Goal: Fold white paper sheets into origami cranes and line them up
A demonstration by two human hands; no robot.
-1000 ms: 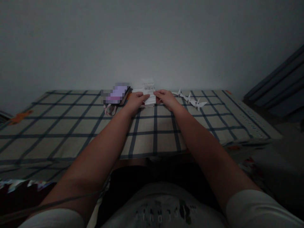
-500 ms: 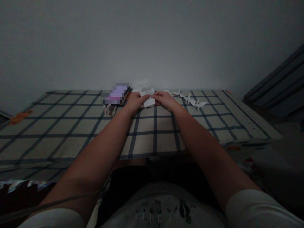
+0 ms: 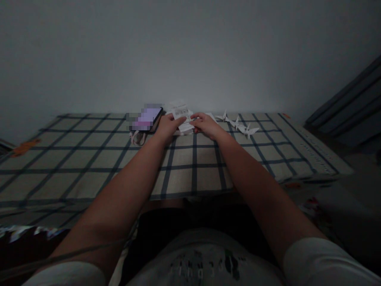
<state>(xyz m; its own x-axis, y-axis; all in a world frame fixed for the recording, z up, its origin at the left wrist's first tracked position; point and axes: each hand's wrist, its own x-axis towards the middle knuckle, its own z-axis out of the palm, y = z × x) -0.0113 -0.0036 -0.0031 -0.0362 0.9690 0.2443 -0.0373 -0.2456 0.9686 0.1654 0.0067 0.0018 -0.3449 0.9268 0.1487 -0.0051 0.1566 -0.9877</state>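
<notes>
At left edge of table [image 3: 74, 159], we see orange patch [image 3: 26, 147]. Near far edge, phone [image 3: 148, 119] lies. Our left hand [image 3: 167, 127], thumb on top, grips printed paper [image 3: 179, 114] near middle of far edge. Our right hand [image 3: 206, 124] meets paper's right side; view dim, gripping we cannot tell. Further right, white folded birds [image 3: 237, 125].

We see a white paper sheet [image 3: 180, 112], upright in shape and printed with dark lines too small for us to read, the densest band across its middle. It slants, its far end leaning left, above the far part of the worktop [image 3: 178, 174]. Our left fingers [image 3: 181, 120] grip its near part; our right fingers [image 3: 197, 115] meet its right edge.
</notes>
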